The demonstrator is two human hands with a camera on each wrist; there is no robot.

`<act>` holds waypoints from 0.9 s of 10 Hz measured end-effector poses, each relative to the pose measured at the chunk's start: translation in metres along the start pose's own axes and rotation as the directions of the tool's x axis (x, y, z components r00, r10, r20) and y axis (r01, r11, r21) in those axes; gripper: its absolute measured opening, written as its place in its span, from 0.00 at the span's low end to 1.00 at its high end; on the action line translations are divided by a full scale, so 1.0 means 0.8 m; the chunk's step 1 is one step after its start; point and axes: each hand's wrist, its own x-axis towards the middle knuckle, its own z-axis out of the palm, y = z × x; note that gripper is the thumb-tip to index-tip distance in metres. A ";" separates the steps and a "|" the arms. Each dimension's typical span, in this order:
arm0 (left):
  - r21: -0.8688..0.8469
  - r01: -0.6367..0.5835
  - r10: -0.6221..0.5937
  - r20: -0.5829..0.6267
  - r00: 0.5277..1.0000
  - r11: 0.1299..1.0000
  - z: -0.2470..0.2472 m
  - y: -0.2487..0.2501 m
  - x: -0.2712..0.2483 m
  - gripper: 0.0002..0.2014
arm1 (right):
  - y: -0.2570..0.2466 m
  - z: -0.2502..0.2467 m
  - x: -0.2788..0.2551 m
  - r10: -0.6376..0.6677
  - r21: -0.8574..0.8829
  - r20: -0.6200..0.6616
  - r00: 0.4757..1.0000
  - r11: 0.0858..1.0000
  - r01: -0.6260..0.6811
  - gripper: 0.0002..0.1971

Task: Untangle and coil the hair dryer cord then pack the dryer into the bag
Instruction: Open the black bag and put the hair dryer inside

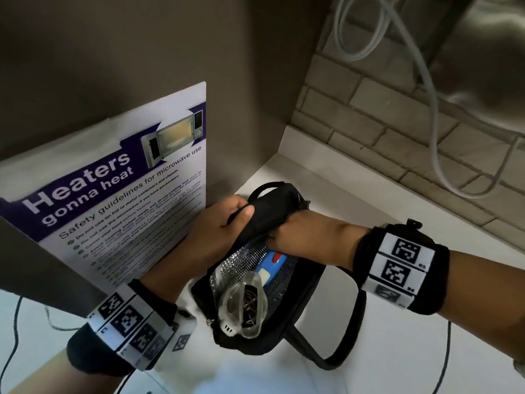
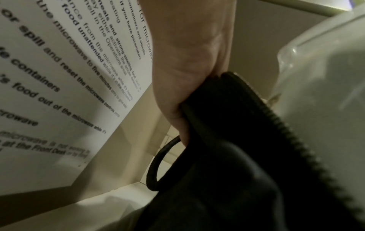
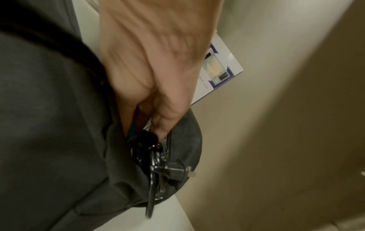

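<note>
A black bag (image 1: 287, 317) with silver lining lies open on the white counter (image 1: 397, 351). The hair dryer (image 1: 271, 264), blue with a clear nozzle (image 1: 244, 302), lies inside it, nozzle toward me. My left hand (image 1: 224, 220) grips the bag's black lid flap (image 2: 227, 125) and holds it up; the nozzle (image 2: 326, 93) shows beside it. My right hand (image 1: 295, 231) reaches into the far end of the bag, fingers curled on the bundled black cord (image 3: 145, 138). The plug (image 3: 177, 170) sticks out at the bag's zipper end. Most of the cord is hidden.
A microwave safety poster (image 1: 127, 189) leans on the wall just left of the bag. A tiled wall (image 1: 397, 137) with white hoses (image 1: 434, 132) rises at the right. The bag's strap (image 1: 326, 354) loops toward me. Thin black cables (image 1: 446, 354) cross the counter.
</note>
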 end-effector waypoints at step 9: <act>0.135 -0.016 -0.001 0.124 0.992 0.991 -0.021 0.014 -0.005 0.06 | -0.019 0.001 -0.006 -0.035 0.612 -0.112 0.993 0.785 0.097 0.13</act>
